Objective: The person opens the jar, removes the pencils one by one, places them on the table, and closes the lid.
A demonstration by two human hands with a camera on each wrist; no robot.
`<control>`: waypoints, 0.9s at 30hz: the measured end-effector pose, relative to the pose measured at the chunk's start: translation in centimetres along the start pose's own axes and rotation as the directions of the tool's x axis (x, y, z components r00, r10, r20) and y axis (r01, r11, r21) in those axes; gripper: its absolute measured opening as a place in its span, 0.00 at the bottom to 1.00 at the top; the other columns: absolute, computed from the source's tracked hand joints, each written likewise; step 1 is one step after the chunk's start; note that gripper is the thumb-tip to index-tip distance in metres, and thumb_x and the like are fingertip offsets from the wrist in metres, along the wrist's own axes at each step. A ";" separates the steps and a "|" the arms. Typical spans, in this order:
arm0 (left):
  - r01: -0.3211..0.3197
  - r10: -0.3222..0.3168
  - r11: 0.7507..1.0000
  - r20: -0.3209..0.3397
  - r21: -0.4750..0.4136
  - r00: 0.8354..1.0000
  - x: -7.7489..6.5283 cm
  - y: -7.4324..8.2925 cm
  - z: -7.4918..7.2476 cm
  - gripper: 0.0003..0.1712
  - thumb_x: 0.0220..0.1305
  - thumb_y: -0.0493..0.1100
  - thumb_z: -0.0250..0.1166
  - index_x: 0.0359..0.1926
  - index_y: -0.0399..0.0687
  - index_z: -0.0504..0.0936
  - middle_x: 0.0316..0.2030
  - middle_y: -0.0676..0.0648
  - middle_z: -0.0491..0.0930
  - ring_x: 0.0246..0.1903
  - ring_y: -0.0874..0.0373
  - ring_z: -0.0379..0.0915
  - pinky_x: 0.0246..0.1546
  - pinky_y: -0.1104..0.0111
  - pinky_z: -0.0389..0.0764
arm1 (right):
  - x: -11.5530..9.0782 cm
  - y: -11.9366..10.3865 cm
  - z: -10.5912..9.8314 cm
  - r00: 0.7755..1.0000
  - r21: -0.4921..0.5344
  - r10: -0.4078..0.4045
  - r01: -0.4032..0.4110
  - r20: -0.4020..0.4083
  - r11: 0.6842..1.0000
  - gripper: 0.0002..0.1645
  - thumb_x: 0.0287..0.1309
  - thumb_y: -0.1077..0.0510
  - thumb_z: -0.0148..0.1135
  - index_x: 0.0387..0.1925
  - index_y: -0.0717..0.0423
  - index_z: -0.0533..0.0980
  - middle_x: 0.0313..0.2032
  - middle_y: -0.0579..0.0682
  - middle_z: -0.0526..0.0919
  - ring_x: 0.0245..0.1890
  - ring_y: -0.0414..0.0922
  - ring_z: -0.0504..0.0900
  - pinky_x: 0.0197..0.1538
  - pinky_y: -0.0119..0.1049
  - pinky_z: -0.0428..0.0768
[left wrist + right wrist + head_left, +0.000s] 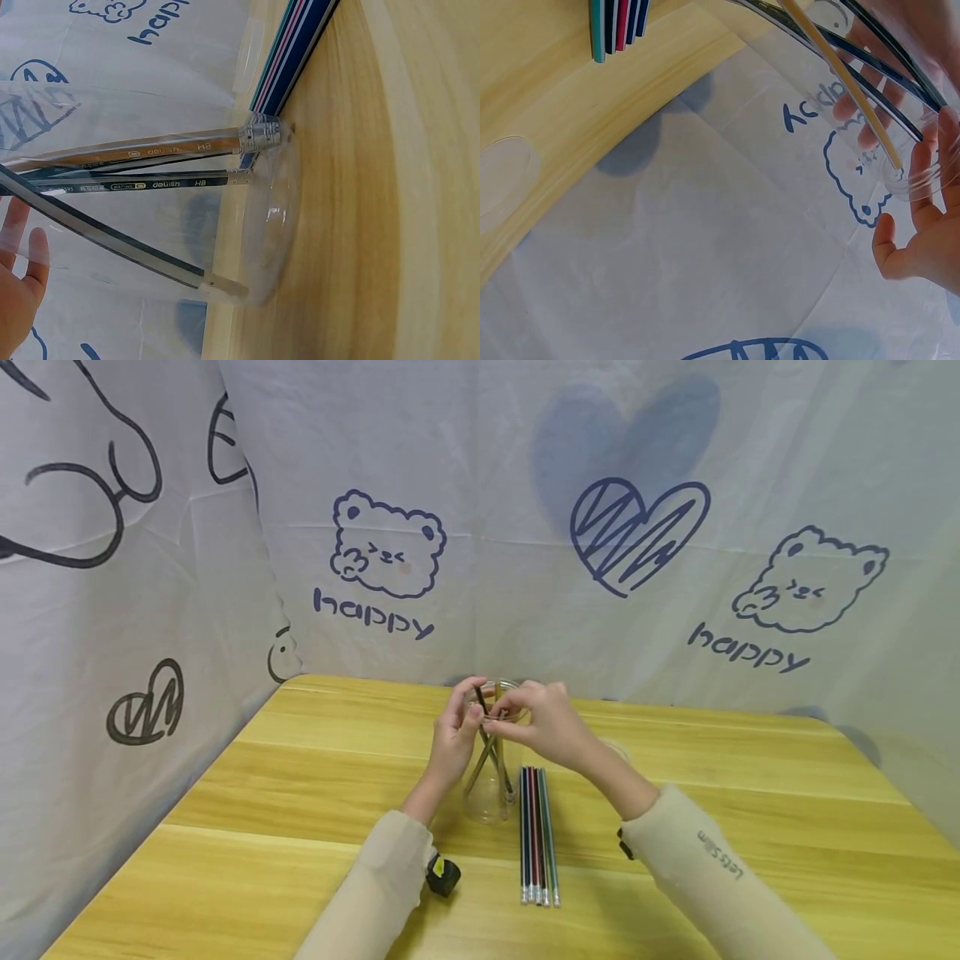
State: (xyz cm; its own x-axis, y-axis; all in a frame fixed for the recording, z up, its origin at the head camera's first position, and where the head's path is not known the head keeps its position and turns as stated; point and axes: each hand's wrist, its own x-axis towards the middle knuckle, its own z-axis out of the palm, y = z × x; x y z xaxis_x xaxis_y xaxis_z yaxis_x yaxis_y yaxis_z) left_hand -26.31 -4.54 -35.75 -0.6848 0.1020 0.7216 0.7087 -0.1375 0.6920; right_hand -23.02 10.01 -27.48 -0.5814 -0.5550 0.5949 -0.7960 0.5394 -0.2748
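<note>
Clear jar point(486, 814) upright on the tabletop point(300, 827); a tan pencil point(165, 146) and dark pencils point(169, 181) lean inside. Left hand point(453, 739) holds it near the rim, fingers curled round. Right hand point(551, 720) at the mouth, fingers partly bent; cannot tell whether they pinch a pencil. Pencil row point(536, 835) lies just beside, right. Clear disc point(508, 180) farther right.

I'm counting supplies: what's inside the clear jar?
Inside the clear jar: an ochre pencil and several dark pencils, leaning and crossing. The right hand covers part of its mouth, and overlapping hides some lengths, so I can't count exactly.
</note>
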 end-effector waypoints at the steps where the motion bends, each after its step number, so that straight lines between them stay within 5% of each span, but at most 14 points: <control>1: 0.002 -0.002 1.000 -0.001 0.002 1.000 0.0 0.0 0.0 0.41 0.59 0.67 0.46 0.56 0.35 0.63 0.47 0.32 0.71 0.38 0.60 0.72 0.37 0.69 0.74 | 0.0 0.0 0.0 1.000 0.008 -0.008 0.008 -0.006 1.000 0.07 0.43 0.58 0.69 0.25 0.58 0.79 0.22 0.44 0.79 0.26 0.41 0.75 0.40 0.47 0.66; 7: 0.011 -0.011 1.000 -0.006 0.013 1.000 0.0 0.0 0.0 0.42 0.58 0.68 0.46 0.56 0.35 0.63 0.47 0.32 0.72 0.40 0.59 0.71 0.37 0.68 0.74 | 0.1 0.2 -0.3 1.000 0.067 -0.022 0.022 0.004 0.998 0.08 0.43 0.61 0.69 0.27 0.60 0.79 0.25 0.48 0.81 0.27 0.42 0.76 0.34 0.37 0.73; 15: 0.001 -0.001 1.000 -0.001 0.017 1.000 0.1 0.0 0.0 0.41 0.58 0.68 0.46 0.55 0.36 0.64 0.48 0.31 0.71 0.39 0.59 0.70 0.36 0.70 0.73 | 0.1 0.1 -0.7 0.999 0.110 -0.014 0.011 0.029 0.994 0.08 0.43 0.64 0.68 0.29 0.62 0.79 0.26 0.50 0.80 0.28 0.43 0.76 0.33 0.43 0.75; 22: 0.001 -0.001 1.000 0.011 0.002 1.000 0.1 0.0 0.0 0.43 0.58 0.68 0.46 0.56 0.32 0.62 0.48 0.30 0.70 0.40 0.59 0.69 0.38 0.69 0.72 | 0.1 0.0 -1.2 0.998 0.108 -0.002 -0.004 0.059 0.994 0.10 0.43 0.65 0.67 0.32 0.63 0.79 0.28 0.50 0.81 0.30 0.44 0.77 0.34 0.37 0.74; 27: 0.000 0.000 1.000 0.011 0.007 1.000 0.2 1.5 0.2 0.45 0.58 0.68 0.46 0.54 0.27 0.61 0.47 0.26 0.68 0.41 0.52 0.69 0.38 0.70 0.71 | 0.1 -0.1 -1.5 0.998 0.116 -0.001 -0.005 0.056 0.993 0.08 0.46 0.66 0.65 0.32 0.65 0.79 0.30 0.52 0.81 0.33 0.48 0.77 0.34 0.37 0.74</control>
State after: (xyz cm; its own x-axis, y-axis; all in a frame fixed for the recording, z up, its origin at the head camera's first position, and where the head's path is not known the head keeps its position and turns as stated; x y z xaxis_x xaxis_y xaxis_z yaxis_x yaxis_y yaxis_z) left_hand -25.34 -4.54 -34.61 -0.6827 0.1128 0.7220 0.7102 -0.1301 0.6919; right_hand -22.72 10.84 -26.26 -0.5891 -0.5899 0.5522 -0.8069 0.4654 -0.3637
